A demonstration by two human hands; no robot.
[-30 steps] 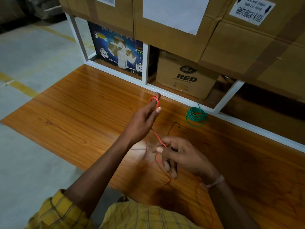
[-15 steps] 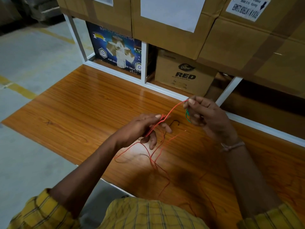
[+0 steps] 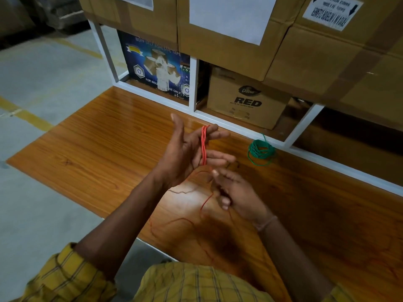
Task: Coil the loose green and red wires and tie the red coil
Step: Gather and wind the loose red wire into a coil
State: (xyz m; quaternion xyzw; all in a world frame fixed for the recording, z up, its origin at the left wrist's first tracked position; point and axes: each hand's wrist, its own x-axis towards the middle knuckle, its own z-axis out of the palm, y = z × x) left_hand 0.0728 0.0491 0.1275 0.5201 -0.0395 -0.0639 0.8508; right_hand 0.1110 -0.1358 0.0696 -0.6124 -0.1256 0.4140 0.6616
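Observation:
My left hand (image 3: 185, 153) is raised over the wooden table (image 3: 98, 162), palm toward me, fingers spread. Several turns of the red wire (image 3: 204, 147) are wound around its fingers. Just below and to the right, my right hand (image 3: 235, 190) pinches the loose run of the same red wire, which trails down in slack loops across the table toward my body. The green wire (image 3: 261, 151) lies as a finished coil on the table by the white shelf frame, to the right of both hands and untouched.
A white metal shelf frame (image 3: 193, 83) borders the table's far edge. Inside it stand a blue tape box (image 3: 157, 68) and a carton marked RED (image 3: 246, 99); large cartons (image 3: 229, 20) sit above. Grey floor lies to the left.
My right hand has come back down from near the shelf to just below my left hand. My left hand has lifted and opened its fingers, with another turn of red wire around them.

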